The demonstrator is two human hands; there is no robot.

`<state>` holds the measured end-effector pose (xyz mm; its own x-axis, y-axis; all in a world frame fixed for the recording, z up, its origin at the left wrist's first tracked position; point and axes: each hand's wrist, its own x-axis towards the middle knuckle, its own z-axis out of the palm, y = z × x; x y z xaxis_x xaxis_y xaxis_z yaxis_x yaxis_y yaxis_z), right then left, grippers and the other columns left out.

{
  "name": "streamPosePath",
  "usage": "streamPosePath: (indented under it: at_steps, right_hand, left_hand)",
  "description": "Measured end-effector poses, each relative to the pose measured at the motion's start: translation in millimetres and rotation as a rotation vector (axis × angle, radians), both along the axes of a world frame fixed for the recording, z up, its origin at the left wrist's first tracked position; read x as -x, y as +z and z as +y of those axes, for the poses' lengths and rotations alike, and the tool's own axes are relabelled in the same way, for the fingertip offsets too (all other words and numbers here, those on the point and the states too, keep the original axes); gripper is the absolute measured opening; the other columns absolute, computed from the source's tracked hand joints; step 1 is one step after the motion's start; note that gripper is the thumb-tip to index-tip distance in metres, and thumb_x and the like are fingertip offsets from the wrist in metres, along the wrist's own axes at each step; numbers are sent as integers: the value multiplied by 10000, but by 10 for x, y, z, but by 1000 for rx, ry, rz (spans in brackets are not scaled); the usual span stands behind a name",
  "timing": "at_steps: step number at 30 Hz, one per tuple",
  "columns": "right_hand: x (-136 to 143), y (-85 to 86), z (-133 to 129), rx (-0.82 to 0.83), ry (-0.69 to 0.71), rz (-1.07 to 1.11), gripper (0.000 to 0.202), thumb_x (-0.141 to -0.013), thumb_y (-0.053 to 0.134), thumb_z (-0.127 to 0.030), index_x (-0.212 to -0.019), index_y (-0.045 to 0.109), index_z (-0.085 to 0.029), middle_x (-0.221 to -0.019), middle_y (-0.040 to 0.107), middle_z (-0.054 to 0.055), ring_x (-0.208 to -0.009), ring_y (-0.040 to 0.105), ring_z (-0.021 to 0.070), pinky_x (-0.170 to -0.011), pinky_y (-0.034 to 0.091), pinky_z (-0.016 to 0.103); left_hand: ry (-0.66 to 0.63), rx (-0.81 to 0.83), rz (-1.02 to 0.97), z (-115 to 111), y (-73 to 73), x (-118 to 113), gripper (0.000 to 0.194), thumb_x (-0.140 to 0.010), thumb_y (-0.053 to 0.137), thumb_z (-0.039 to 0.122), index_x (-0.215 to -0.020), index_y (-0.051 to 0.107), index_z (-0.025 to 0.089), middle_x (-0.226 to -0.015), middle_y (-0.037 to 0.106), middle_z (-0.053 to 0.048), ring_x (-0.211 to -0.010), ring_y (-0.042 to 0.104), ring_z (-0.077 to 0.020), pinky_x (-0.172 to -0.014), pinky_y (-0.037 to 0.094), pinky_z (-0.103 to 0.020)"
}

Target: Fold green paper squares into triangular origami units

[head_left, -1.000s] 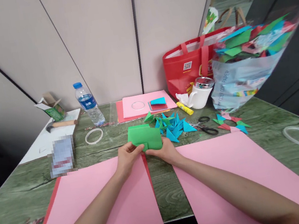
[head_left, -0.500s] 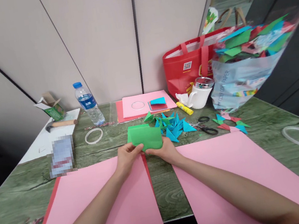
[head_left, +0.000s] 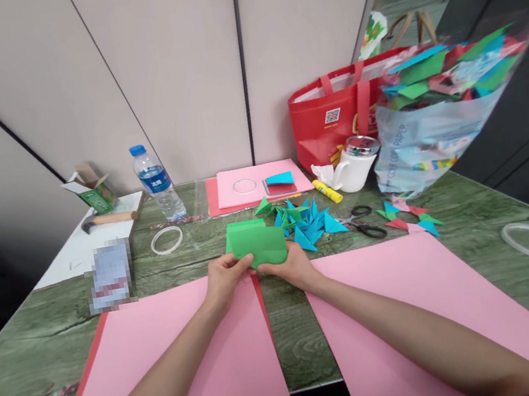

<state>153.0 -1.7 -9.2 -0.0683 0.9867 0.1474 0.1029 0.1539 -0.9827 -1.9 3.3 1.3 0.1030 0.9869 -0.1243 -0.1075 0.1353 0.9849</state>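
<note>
A rectangular piece of green paper [head_left: 261, 247] is held between both hands, over the middle of the table. My left hand [head_left: 227, 277] pinches its lower left part, thumb in front. My right hand [head_left: 296, 265] grips its lower right corner, thumb along the bottom edge and the other fingers behind, partly hidden. More green paper [head_left: 241, 226] lies just behind the held piece. To the right of it is a loose heap of blue and green folded paper pieces [head_left: 312, 222].
Pink sheets [head_left: 181, 367] [head_left: 415, 308] lie under both forearms. Scissors [head_left: 368, 229], a glue stick [head_left: 328, 191], a white mug [head_left: 355, 166], a red bag [head_left: 324, 127] and a bag of folded paper [head_left: 417, 138] stand right. A water bottle [head_left: 159, 183] and hammer [head_left: 110, 218] are left.
The hands and the green paper have hardly moved; the paper leans very slightly differently. The whole view has shifted by a few pixels.
</note>
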Motion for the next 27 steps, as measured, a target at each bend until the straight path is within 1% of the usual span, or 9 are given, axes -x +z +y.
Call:
streamPosePath:
  at_steps: [4,10,13,18,22,27]
  right_hand:
    - [5,-4,10,-10,16,4,376,-545,700,-213,-895,611,-106,-862,678,80,-762,624,209,-716,495,342]
    - [31,-5,-2,-28,-1,7,362,-570,672,-196,-918,608,-116,-896,674,79,-797,621,205,-755,486,347]
    - [52,-14,-19,-39,-18,6,357,-597,652,-211,-941,600,-128,-929,666,76,-827,615,206,-771,481,355]
    - [67,-36,-28,-48,-51,-4,397,-563,688,-248,-931,600,-129,-913,667,77,-796,613,207,-751,485,348]
    - [77,-27,-39,-45,-59,-28,358,-585,664,-249,-917,605,-130,-899,669,74,-770,611,197,-728,488,332]
    - [87,-9,-47,-66,-40,-55,312,-602,614,-206,-903,602,-126,-885,665,67,-764,605,193,-709,487,323]
  left_hand:
    - [-3,22,-28,5,-4,10,231,-548,727,319,-617,650,112,-560,642,-37,-478,542,-110,-485,402,-218]
    - [-8,18,-100,-16,5,-3,230,-526,745,289,-665,676,120,-664,676,-48,-611,598,-153,-636,472,-281]
    - [18,15,-83,-34,2,-18,222,-529,743,287,-659,676,121,-660,680,-45,-617,603,-161,-656,478,-296]
    - [31,-16,-67,-58,-27,-37,204,-563,724,300,-646,673,120,-646,680,-41,-628,613,-169,-679,481,-306]
    - [47,1,-65,-77,-22,-50,223,-546,734,310,-644,671,119,-633,677,-39,-593,613,-167,-646,495,-308]
    - [60,16,-69,-71,2,-46,238,-532,741,321,-632,664,119,-595,667,-31,-557,612,-167,-612,505,-310]
